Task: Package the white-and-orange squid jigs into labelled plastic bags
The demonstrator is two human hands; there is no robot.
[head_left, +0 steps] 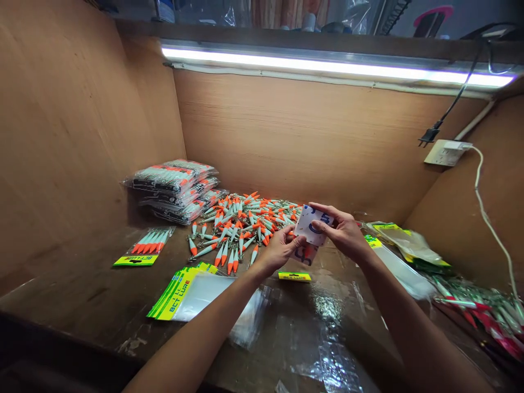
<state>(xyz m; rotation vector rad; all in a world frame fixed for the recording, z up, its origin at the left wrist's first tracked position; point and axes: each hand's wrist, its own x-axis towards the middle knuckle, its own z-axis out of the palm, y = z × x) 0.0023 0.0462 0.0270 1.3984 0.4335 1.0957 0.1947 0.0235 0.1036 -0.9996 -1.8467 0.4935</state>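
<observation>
Both my hands hold a small white card with blue print (310,225) above the worktop. My left hand (280,248) pinches its lower left edge. My right hand (343,232) grips its right side, fingers curled over the top. Just behind the card lies a heap of white fishing lures with orange tips (241,224). A stack of empty clear bags with yellow-green headers (184,289) lies near my left forearm. One filled bag of lures (145,245) rests to the left.
Bundles of packed lures (176,188) are stacked at the back left. More bags and red-and-green lures (470,305) lie on the right. A wall socket with a plug and white cable (446,152) hangs right. A yellow label (293,277) lies below my hands. Wooden walls enclose the bench.
</observation>
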